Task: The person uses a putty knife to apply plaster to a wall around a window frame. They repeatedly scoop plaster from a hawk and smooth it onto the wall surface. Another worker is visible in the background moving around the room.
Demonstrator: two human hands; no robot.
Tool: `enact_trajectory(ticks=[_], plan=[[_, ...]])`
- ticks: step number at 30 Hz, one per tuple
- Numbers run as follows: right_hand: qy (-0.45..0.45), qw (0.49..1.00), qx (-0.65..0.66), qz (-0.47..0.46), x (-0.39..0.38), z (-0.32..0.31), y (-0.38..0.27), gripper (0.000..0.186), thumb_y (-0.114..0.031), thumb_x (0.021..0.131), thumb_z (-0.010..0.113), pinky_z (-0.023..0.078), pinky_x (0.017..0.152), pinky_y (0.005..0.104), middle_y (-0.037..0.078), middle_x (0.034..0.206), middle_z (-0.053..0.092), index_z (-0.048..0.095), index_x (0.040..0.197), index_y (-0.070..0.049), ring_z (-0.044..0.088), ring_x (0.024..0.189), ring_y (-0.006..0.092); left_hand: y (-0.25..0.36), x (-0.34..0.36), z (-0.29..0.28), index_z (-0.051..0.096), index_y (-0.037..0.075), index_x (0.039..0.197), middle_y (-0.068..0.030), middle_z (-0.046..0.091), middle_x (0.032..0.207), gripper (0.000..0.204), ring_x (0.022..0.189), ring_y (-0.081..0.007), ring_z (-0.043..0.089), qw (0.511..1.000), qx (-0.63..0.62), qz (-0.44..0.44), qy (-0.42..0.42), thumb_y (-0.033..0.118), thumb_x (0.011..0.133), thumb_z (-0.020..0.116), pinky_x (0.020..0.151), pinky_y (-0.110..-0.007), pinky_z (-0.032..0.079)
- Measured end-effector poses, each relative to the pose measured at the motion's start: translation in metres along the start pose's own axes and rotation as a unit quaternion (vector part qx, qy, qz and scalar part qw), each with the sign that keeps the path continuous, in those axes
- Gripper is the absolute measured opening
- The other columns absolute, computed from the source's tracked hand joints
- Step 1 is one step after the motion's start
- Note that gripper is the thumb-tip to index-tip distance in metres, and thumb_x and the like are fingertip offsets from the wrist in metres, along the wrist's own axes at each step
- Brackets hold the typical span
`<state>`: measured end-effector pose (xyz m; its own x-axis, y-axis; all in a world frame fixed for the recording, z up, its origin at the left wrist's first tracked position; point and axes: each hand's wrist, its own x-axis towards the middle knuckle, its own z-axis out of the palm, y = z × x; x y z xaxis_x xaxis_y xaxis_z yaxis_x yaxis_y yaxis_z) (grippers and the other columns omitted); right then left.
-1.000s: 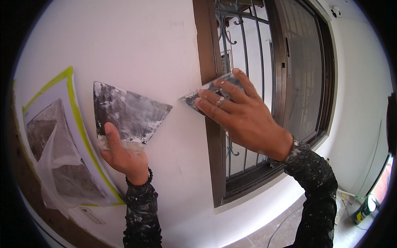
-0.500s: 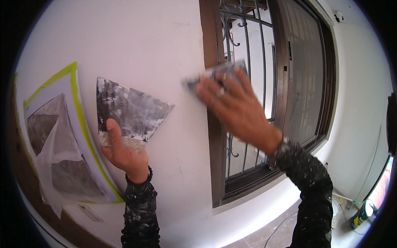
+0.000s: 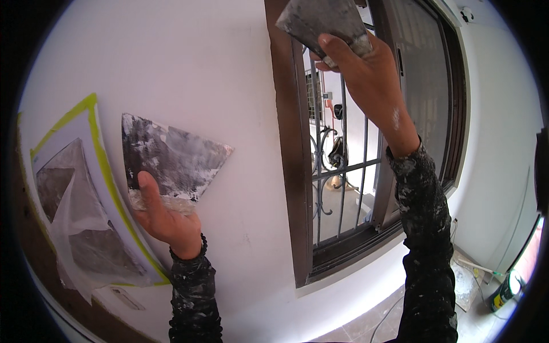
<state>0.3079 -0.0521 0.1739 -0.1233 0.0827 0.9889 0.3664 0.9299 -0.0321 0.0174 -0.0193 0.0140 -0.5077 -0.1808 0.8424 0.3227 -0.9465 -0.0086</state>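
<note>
My left hand (image 3: 164, 221) grips a wide metal putty knife (image 3: 170, 153), its triangular blade smeared white and grey, held upright in front of the white wall (image 3: 194, 68). High at the upper right, my right hand (image 3: 364, 80) is closed on a second putty knife (image 3: 314, 17), its thumb lying on the dark blade, which is over the brown window frame (image 3: 282, 126) and barred opening. Both sleeves are black and flecked with white.
At left hangs a panel edged with yellow-green tape (image 3: 114, 183) and loose plastic. The window has iron bars (image 3: 343, 211) and a screened sash (image 3: 434, 97). At lower right, a dark container (image 3: 502, 292), a cable (image 3: 377, 326) and sheet material (image 3: 466, 286) lie on the tiled floor.
My right hand has lifted the putty knife upward and turned, now showing the thumb side. My left hand and its putty knife stay about where they were, shifted slightly in the picture.
</note>
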Motion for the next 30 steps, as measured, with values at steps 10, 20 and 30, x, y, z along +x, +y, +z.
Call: enact_trajectory(ticks=[10, 20, 30], plan=[[-0.019, 0.995, -0.098, -0.006, -0.029, 0.016, -0.004, 0.035, -0.023, 0.097, 0.055, 0.042, 0.049, 0.0264, 0.005, 0.062, 0.058, 0.062, 0.116, 0.005, 0.051, 0.05, 0.0081, 0.002, -0.003, -0.006, 0.044, -0.004, 0.137, -0.0179, 0.051, 0.135, 0.043, 0.117, -0.0211, 0.056, 0.994, 0.107, 0.002, -0.003, 0.013, 0.099, 0.056, 0.105, -0.037, 0.047], [-0.134, 0.987, -0.048, 0.078, -0.12, -0.001, -0.04, 0.038, -0.016, 0.097, 0.059, 0.053, 0.061, 0.0341, 0.017, 0.083, 0.071, 0.056, 0.129, 0.004, 0.07, 0.071, 0.0217, 0.011, 0.005, 0.004, 0.046, -0.003, 0.134, -0.0151, 0.054, 0.132, 0.041, 0.115, -0.0202, 0.058, 0.979, -0.168, -0.104, 0.042, 0.012, 0.098, 0.058, 0.104, -0.036, 0.048], [0.024, 0.995, 0.077, 0.051, -0.056, -0.014, -0.032, 0.038, -0.033, 0.095, 0.065, 0.055, 0.078, 0.0285, 0.008, 0.097, 0.07, 0.066, 0.11, 0.001, 0.069, 0.088, 0.0169, 0.013, 0.006, 0.004, 0.05, -0.001, 0.134, -0.0149, 0.054, 0.134, 0.04, 0.115, -0.0203, 0.058, 0.987, -0.151, -0.06, 0.019, 0.009, 0.096, 0.06, 0.103, -0.038, 0.047]])
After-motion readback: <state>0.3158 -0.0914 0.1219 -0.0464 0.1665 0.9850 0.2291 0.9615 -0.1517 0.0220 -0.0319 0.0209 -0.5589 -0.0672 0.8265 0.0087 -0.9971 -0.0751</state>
